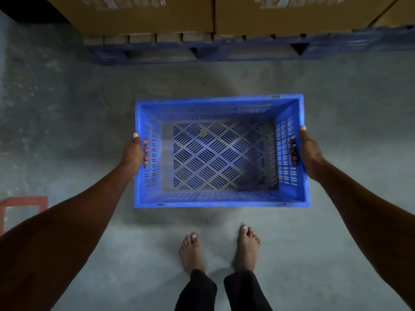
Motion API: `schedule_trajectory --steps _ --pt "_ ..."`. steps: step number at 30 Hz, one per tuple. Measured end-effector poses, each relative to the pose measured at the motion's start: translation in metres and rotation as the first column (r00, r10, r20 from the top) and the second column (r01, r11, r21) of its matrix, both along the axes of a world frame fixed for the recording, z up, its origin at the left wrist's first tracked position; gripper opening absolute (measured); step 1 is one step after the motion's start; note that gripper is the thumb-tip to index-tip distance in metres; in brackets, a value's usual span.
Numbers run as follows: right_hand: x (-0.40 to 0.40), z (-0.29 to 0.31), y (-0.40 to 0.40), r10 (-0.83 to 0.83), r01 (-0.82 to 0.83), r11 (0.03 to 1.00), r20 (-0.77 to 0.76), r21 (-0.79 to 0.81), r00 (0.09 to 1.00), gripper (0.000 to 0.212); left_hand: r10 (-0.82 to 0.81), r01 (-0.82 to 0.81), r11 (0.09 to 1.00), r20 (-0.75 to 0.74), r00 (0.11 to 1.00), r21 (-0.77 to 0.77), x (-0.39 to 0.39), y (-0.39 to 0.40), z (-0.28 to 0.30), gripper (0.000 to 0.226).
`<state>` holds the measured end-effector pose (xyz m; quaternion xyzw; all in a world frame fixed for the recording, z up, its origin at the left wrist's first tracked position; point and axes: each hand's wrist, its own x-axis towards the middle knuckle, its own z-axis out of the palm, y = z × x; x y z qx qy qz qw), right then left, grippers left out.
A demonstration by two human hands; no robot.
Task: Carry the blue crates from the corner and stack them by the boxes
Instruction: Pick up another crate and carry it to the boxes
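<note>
I have my left hand [132, 153] and right hand [308, 151] clamped on 1 empty slotted blue plastic crate [221, 198], apparently above the floor.

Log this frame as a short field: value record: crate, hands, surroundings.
crate: blue crate, upright, open top, slotted walls and base
contents: nothing inside beyond small specks on the base
left hand: grips the left short wall, fingers through the handle slot
right hand: grips the right short wall the same way
support: held by both hands; whether it touches the floor cannot be told
ahead: cardboard boxes on a dark blue pallet
feet: bare feet, just behind the crate
floor mark: red outline at left edge
</note>
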<state>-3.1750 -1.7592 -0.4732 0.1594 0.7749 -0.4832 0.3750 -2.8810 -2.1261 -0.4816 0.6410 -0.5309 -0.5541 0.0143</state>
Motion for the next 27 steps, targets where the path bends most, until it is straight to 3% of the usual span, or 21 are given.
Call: schedule_trajectory --steps 9,14,16,18,20,22,24,26,27 --pt "-0.002 -0.002 -0.001 0.005 -0.006 1.0 -0.024 -0.019 1.0 0.059 -0.019 0.02 0.999 -0.006 1.0 0.031 -0.001 0.0 -0.001 0.054" --pt "-0.004 -0.004 -0.002 0.01 -0.01 1.0 -0.028 -0.004 1.0 0.059 -0.054 0.054 0.998 -0.001 0.999 -0.034 0.002 0.0 -0.006 0.048" --pt "-0.004 -0.004 -0.001 0.016 -0.015 1.0 -0.04 0.022 0.999 0.059 -0.111 0.113 0.985 0.026 0.993 -0.13 0.003 0.0 -0.002 0.044" --pt "-0.003 -0.003 0.002 0.065 -0.058 0.995 -0.09 0.077 0.994 0.059 -0.182 0.231 0.932 0.191 0.965 -0.281 0.005 -0.001 0.001 0.043" --pt "-0.002 0.0 0.008 0.22 -0.171 0.954 -0.187 0.245 0.958 0.064 -0.214 0.323 0.868 0.303 0.929 -0.378 0.009 -0.003 0.007 0.054" --pt "0.001 0.012 0.01 0.348 -0.231 0.886 -0.247 0.401 0.905 0.066 -0.255 0.373 0.833 0.315 0.914 -0.408 0.01 0.002 0.02 0.058" --pt "0.009 0.034 0.006 0.434 -0.274 0.847 -0.294 0.455 0.852 0.067 -0.331 0.455 0.779 0.334 0.882 -0.43 0.01 0.013 0.041 0.056" --pt "0.025 0.068 -0.001 0.608 -0.351 0.734 -0.33 0.582 0.722 0.068 -0.433 0.561 0.645 0.357 0.828 -0.519 0.011 0.029 0.077 0.059" --pt "0.035 0.088 -0.003 0.7 -0.364 0.665 -0.372 0.653 0.61 0.067 -0.489 0.621 0.539 0.389 0.781 -0.569 0.015 0.036 0.095 0.061"
